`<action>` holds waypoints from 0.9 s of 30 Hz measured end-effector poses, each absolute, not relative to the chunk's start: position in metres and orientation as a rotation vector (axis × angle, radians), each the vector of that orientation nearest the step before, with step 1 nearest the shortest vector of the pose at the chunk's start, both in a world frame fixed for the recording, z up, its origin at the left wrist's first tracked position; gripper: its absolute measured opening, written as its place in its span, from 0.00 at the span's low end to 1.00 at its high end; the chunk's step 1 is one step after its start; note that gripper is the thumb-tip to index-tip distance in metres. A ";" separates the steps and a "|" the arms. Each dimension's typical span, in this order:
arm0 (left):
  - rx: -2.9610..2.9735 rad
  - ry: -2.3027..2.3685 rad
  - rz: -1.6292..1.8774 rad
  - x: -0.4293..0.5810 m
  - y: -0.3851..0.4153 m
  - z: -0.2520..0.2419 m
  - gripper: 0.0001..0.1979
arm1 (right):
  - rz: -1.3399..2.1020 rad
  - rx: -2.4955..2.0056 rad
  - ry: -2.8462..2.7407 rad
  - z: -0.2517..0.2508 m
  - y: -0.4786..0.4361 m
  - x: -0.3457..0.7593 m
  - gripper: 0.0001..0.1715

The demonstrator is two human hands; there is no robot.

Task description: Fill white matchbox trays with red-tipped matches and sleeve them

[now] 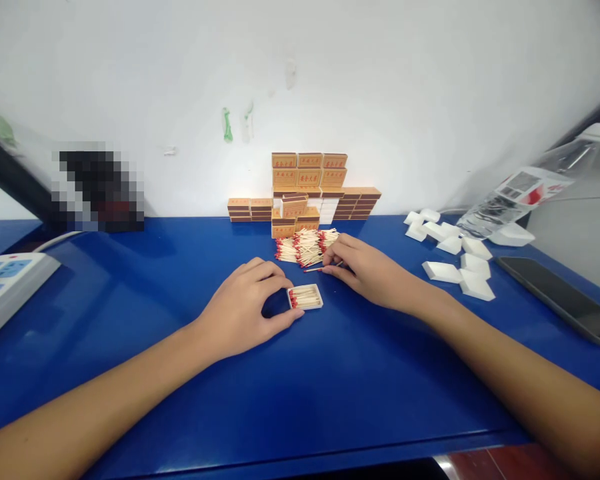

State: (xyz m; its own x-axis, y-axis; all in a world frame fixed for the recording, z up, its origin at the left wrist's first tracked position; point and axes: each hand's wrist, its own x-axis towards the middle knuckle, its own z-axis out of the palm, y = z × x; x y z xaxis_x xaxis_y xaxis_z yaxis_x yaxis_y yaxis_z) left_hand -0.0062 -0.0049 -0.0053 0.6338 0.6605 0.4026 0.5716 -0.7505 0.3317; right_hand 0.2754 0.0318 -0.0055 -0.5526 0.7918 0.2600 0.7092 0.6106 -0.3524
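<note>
My left hand (253, 303) rests on the blue table with thumb and fingers closed around the left end of a small white matchbox tray (314, 307). Inside the tray lie several red-headed matches (306, 295), heads toward my left hand. Just behind and to the right, my right hand (363, 270) pinches a single matchstick (313, 270), its red head pointing left. A pile of loose matches (307, 247) lies beyond, close to my right fingertips. Part of the pinched stick is hidden by my fingers.
Stacked matchboxes (309, 178) stand against the wall behind the pile. White empty trays (441, 272) are scattered at right, near a tilted plastic bottle (517, 190) and a phone (563, 297). A white power strip (17, 280) lies at left by a pixelated dark object (100, 190).
</note>
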 end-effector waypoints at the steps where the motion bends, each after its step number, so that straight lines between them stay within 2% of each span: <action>1: 2.679 1.022 0.774 -0.006 -0.005 -0.006 0.14 | 0.293 -1.208 -2.447 -0.005 0.032 0.276 0.06; 9: 2.670 1.021 0.834 -0.006 -0.005 -0.006 0.13 | 0.383 -1.210 -2.468 0.006 0.023 0.273 0.10; 18: 2.693 0.976 0.951 -0.005 -0.005 -0.005 0.13 | 0.386 -1.080 -2.546 0.015 -0.015 0.240 0.09; 27: 2.671 1.026 0.826 -0.006 -0.004 -0.005 0.13 | 0.363 -1.083 -2.435 0.017 -0.005 0.246 0.06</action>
